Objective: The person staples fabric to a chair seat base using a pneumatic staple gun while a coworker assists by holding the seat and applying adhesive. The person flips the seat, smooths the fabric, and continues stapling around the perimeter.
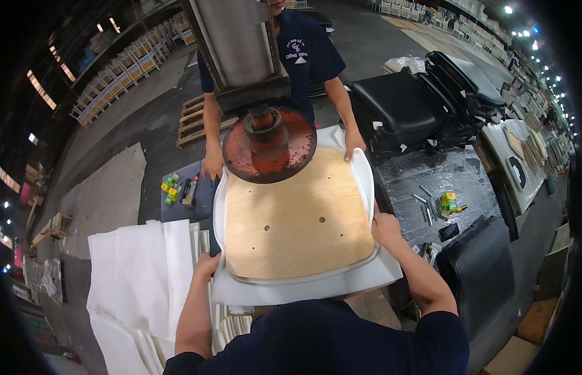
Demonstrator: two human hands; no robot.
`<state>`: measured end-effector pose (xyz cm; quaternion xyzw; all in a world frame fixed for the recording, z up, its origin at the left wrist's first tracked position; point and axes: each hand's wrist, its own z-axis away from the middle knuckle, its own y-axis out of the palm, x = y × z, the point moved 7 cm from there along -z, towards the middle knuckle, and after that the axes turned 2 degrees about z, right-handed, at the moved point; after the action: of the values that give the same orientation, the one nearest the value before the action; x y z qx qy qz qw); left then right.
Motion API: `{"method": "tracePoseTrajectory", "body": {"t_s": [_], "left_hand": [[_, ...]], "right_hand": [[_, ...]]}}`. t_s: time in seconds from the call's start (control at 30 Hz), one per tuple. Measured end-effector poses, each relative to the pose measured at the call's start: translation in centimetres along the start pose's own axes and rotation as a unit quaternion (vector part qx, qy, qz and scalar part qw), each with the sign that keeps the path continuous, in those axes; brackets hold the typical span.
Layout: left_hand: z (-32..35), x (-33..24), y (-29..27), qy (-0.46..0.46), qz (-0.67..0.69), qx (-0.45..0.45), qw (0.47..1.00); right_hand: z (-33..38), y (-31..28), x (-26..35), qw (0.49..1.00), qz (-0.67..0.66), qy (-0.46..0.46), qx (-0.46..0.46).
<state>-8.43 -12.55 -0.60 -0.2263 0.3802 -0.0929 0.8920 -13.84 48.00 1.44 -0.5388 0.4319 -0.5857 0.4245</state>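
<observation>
Right before me, a pale ply board (297, 247) w/ small drilled holes lies on a white foam sheet (303, 291), whose edges turn up along both sides. My hands are well apart, both clamped on the foam — L hand (206, 265) at its left edge, R hand (386, 230) at its right. Opp. me, a co-worker (298, 69) in a dark shirt has one hand (355, 144) on the far right corner, the other hand (213, 161) at the far left. Betw. us hangs a round red press plate (286, 164). White sheets (144, 259) are stacked to my L — to my R, a dark table (403, 178) w/ yellow-green boxes (449, 202), black padded pieces (397, 107) piled beyond.
</observation>
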Motion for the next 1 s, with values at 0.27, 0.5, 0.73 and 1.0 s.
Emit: {"method": "tracePoseTrajectory", "body": {"t_s": [0.27,0.5,0.73,1.0], "left_hand": [[0.7,-0.3,0.5,0.002,-0.013,-0.008,1.0],[0.9,-1.0,0.3,0.029,-0.023,-0.025,0.999],[0.4,-1.1,0.8,0.025,-0.041,-0.026,0.999],[-0.8,1.1,-0.1,0.041,-0.012,-0.023,0.999]], "right_hand": [[-0.8,0.7,-1.7,0.998,-0.035,0.031,0.033],[-1.1,1.3,-3.9,0.966,-0.126,0.13,0.186],[-1.2,2.5,-5.7,0.923,-0.263,0.177,0.218],[-0.9,2.4,-2.2,0.99,-0.115,0.029,0.071]]}}
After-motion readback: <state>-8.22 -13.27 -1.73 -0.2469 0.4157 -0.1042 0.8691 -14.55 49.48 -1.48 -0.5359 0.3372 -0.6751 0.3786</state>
